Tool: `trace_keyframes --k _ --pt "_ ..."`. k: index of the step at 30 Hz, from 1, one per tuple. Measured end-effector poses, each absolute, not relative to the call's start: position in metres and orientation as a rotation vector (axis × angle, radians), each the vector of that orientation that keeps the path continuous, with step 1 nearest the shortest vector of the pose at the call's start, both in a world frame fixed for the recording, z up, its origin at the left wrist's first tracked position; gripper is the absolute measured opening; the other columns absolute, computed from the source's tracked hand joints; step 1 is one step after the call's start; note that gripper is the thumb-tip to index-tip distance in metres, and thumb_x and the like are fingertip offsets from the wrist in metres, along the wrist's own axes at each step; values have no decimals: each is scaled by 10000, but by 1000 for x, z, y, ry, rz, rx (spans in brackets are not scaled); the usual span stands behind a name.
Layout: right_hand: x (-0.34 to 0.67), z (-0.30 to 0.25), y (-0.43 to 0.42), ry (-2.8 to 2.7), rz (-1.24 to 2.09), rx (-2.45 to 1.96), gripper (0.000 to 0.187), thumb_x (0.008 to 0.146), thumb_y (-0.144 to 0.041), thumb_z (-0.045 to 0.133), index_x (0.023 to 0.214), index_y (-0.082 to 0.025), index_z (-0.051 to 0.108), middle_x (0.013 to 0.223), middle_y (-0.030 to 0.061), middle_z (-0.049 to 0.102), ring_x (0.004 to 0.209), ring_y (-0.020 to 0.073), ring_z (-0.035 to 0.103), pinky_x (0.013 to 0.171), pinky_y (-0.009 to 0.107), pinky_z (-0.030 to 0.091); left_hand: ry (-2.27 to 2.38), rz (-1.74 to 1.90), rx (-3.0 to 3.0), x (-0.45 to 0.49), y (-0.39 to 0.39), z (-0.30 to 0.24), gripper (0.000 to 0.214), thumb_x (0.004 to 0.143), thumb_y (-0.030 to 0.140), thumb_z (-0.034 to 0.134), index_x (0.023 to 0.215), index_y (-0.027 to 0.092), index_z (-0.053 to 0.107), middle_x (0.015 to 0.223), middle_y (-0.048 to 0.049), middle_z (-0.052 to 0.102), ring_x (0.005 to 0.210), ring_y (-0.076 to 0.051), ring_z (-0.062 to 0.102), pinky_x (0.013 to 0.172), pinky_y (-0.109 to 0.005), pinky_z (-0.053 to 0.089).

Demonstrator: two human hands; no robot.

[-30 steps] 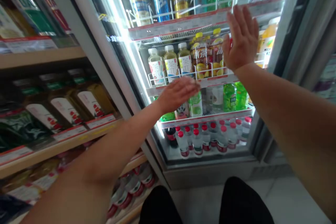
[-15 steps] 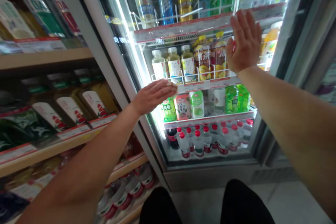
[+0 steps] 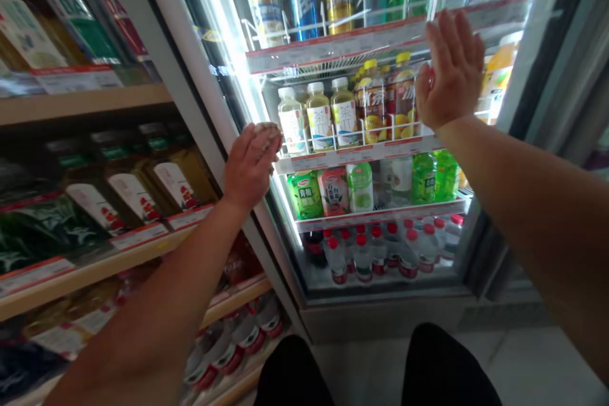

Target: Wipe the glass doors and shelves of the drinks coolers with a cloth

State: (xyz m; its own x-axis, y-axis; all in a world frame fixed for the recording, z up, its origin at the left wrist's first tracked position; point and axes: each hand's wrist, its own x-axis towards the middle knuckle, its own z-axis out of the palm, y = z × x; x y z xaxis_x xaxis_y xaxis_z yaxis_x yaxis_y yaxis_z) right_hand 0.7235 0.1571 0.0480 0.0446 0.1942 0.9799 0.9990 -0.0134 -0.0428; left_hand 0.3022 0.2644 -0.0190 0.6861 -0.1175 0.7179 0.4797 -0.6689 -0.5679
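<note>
"Where's the cloth?"
"The pale cloth (image 3: 269, 129), if it is one, is under the left hand (image 3: 250, 168), fingers bunched over it, at the glass door's (image 3: 380, 296) left edge."
"Any advice?"
"I'd keep it flat and press evenly along that edge. The right hand (image 3: 450, 73) is open, fingers slightly spread, seemingly bracing on the door."
"What's changed?"
"A second ago the left hand was farther right, before the drinks (image 3: 334, 192); the right hand's spot looks unchanged."

Lit fridge shelves (image 3: 366, 153), upright cans (image 3: 302, 0), capped bottles (image 3: 345, 115)
</note>
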Motion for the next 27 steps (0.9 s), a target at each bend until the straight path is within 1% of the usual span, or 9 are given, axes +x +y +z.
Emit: trace_keyframes --k 2,6,8,13,15,18,21,24,27 --pt "722 48 155 -1320 -1074 -1364 716 951 -288 441 1657 -216 341 1725 -27 237 1638 221 175 1352 533 176 -166 -988 -1974 313 261 -29 700 1034 28 537 1667 223 310 1643 -123 445 1627 -256 144 1359 -536 234" --pt "718 47 151 -1324 -1054 -1311 675 982 -306 428 1651 -275 346 1716 -30 266 1634 199 190 1353 516 187 92 -730 -2043 331 253 -23 541 1074 135 585 1550 375 492 1457 51 656 1515 -139 434 1281 -345 427" --pt "717 47 151 -1323 -1054 -1311 667 988 -306 420 1651 -284 349 1713 -33 270 1633 195 192 1354 508 191 35 -805 -2043 339 255 -5 492 1091 159 542 1548 337 508 1494 22 628 1523 -164 425 1286 -381 424" --pt "718 47 152 -1317 -1054 -1310 670 986 -306 427 1651 -275 351 1713 -25 272 1632 212 196 1347 540 192 -171 -1115 -1921 372 259 7 523 1124 175 377 1646 204 356 1659 -80 431 1631 -258 119 1354 -542 246" --pt "718 47 152 -1320 -1058 -1312 659 998 -317 419 1652 -277 350 1712 -26 273 1632 207 199 1351 528 187 -52 -976 -1963 388 256 -3 558 1117 155 431 1651 285 332 1602 -40 516 1614 -203 203 1341 -489 310" --pt "717 48 151 -1327 -1060 -1313 651 1005 -311 416 1651 -261 355 1712 -18 280 1631 205 202 1357 513 184 173 -659 -2016 411 250 -1 492 1121 139 452 1575 329 446 1503 39 618 1531 -155 408 1291 -383 404" --pt "717 48 151 -1318 -1064 -1312 651 996 -291 422 1640 -207 379 1709 18 298 1628 231 217 1356 519 196 72 -768 -2010 431 246 18 398 1133 175 432 1516 239 520 1530 -19 593 1562 -228 358 1309 -474 355" --pt "718 47 154 -1298 -1088 -1299 658 980 -277 432 1635 -239 386 1701 3 314 1619 235 244 1350 537 219 -139 -1080 -1963 453 243 27 391 1132 168 398 1496 189 540 1566 -77 550 1587 -272 296 1311 -537 316" --pt "719 47 156 -1297 -1109 -1287 656 978 -286 437 1631 -268 383 1699 -12 317 1616 230 255 1343 555 237 17 -890 -2059 475 237 28 402 1137 139 359 1460 207 589 1525 -48 593 1554 -240 373 1306 -491 347"
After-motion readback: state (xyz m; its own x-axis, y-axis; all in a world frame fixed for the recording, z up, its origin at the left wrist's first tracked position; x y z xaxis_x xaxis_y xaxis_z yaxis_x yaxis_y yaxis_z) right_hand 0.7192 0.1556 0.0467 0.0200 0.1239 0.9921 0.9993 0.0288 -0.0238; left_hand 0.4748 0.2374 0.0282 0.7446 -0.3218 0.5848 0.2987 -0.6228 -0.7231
